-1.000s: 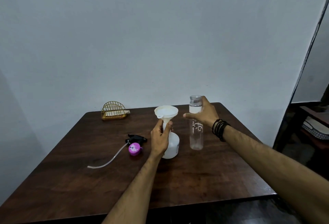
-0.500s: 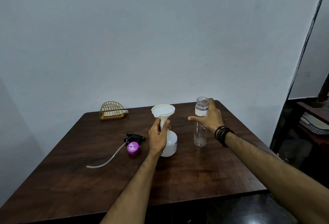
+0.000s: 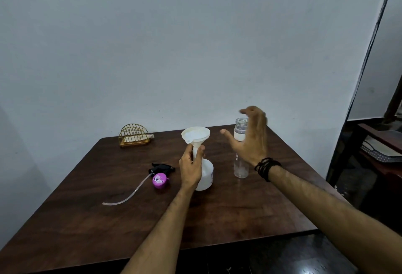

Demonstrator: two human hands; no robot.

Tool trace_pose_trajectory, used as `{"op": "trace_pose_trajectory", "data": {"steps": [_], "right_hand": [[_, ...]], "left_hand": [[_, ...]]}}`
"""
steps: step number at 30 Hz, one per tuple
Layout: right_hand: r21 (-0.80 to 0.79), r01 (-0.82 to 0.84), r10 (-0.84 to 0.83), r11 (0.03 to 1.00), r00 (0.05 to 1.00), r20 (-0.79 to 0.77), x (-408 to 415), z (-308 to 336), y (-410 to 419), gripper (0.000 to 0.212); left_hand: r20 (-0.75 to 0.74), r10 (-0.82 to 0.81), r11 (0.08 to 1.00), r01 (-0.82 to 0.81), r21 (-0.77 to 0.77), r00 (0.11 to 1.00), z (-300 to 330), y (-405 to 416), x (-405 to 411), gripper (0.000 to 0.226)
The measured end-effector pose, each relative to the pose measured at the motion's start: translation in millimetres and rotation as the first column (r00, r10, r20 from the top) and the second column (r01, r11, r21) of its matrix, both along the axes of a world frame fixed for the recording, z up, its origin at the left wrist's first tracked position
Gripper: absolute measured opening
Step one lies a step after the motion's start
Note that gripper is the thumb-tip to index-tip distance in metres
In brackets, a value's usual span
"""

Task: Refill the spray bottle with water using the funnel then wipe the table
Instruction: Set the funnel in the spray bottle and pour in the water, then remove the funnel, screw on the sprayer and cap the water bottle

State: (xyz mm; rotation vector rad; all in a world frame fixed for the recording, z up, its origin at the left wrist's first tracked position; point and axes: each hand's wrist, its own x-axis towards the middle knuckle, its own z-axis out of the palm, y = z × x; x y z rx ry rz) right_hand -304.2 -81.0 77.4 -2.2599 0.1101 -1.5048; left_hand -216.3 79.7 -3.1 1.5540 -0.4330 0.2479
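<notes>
The left hand (image 3: 191, 169) is wrapped around the neck of the white spray bottle (image 3: 205, 175), its grip holding the stem of the white funnel (image 3: 195, 136) where it enters the bottle's mouth. The bottle stands upright near the middle of the dark wooden surface (image 3: 108, 225), with the funnel's wide bowl above the hand. Just to its right stands a clear, uncapped water bottle (image 3: 241, 165), upright and apart from the spray bottle. The right hand (image 3: 250, 138) is in front of this bottle's upper part with fingers spread wide and holding nothing; whether it touches the bottle cannot be told. Dark bands circle the right wrist. Left of the spray bottle lies the detached black-and-pink sprayer head (image 3: 161, 175), its clear dip tube trailing toward the near left. A gold wire holder (image 3: 133, 135) sits at the far edge by the wall.
</notes>
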Motion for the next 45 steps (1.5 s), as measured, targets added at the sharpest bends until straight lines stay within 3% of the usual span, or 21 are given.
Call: {"op": "trace_pose_trajectory", "data": {"steps": [3,6,10,15,17,20,22,25,26,28,31,34,37,40,43,45], "right_hand": [[-0.243,-0.157,0.127,0.957,0.982,-0.137,5.3,10.2,24.8,0.051],[-0.35,-0.305,0.199,0.886,0.93,-0.308,17.8,10.5,38.2,0.042],[-0.303,-0.373,0.231,0.877,0.88,-0.415,27.3,10.4,42.8,0.022],[-0.228,-0.331,0.236,0.916,0.901,-0.364,29.5,6.9,37.0,0.011],[-0.131,-0.298,0.251,0.946,0.923,-0.292,27.6,8.5,35.0,0.01],[0.273,-0.282,0.35,0.92,0.905,-0.242,22.6,17.4,32.6,0.01],[0.544,-0.311,0.464,0.779,0.87,-0.167,14.2,15.5,28.3,0.012],[0.799,-0.362,0.625,0.48,0.781,-0.022,-8.0,-9.7,24.1,0.03],[0.846,-0.33,0.644,0.419,0.765,-0.021,-15.9,-22.1,22.1,0.038],[0.891,-0.234,0.654,0.39,0.751,-0.088,-27.6,-47.8,18.6,0.049],[0.893,-0.166,0.636,0.418,0.756,-0.157,-34.3,-82.9,10.5,0.046],[0.821,-0.088,0.555,0.564,0.777,-0.298,-40.6,-103.8,4.4,0.025],[0.629,0.026,0.37,0.777,0.79,-0.49,-50.7,-111.2,0.0,0.018],[0.473,0.119,0.2,0.873,0.797,-0.57,-52.3,-121.4,-5.4,0.026],[0.379,0.208,0.092,0.902,0.763,-0.64,-51.7,-129.4,-7.9,0.032],[0.322,0.242,0.039,0.915,0.742,-0.67,-52.1,-129.4,-7.1,0.031]], "left_hand": [[0.028,-0.007,1.0,0.007,0.005,1.0,0.5,2.1,-1.8,0.008],[0.065,-0.028,0.999,0.027,0.016,0.997,4.3,6.9,-4.1,0.005],[0.044,-0.051,0.998,0.049,0.038,0.998,4.2,9.1,-3.0,0.012],[0.043,-0.047,0.998,0.045,0.047,0.998,0.9,7.8,-2.7,0.017],[0.041,-0.034,0.996,0.03,0.085,0.999,1.3,8.6,-2.6,0.014],[0.032,-0.025,0.994,0.021,0.106,0.999,1.9,9.7,-2.3,0.01],[0.043,-0.006,0.995,0.002,0.101,0.999,1.9,9.5,-3.1,0.012],[0.05,0.019,0.995,-0.024,0.097,0.999,1.9,8.6,-5.1,0.015],[0.049,0.03,0.994,-0.035,0.101,0.998,1.0,8.1,-5.7,0.018],[0.032,0.054,0.992,-0.057,0.115,0.998,-1.3,7.8,-5.9,0.028],[0.011,0.072,0.989,-0.073,0.132,0.997,-2.2,9.1,-6.0,0.048],[0.017,0.132,0.982,-0.133,0.133,0.991,-3.7,17.1,-6.5,0.061],[0.054,0.236,0.968,-0.24,0.069,0.97,-7.3,33.4,-3.9,0.05],[0.045,0.364,0.929,-0.366,0.061,0.93,-10.2,52.2,0.9,0.027],[0.052,0.511,0.829,-0.508,0.233,0.858,-15.5,71.4,9.2,0.022],[0.059,0.538,0.755,-0.512,0.41,0.841,-21.1,82.6,13.5,0.03]]}}
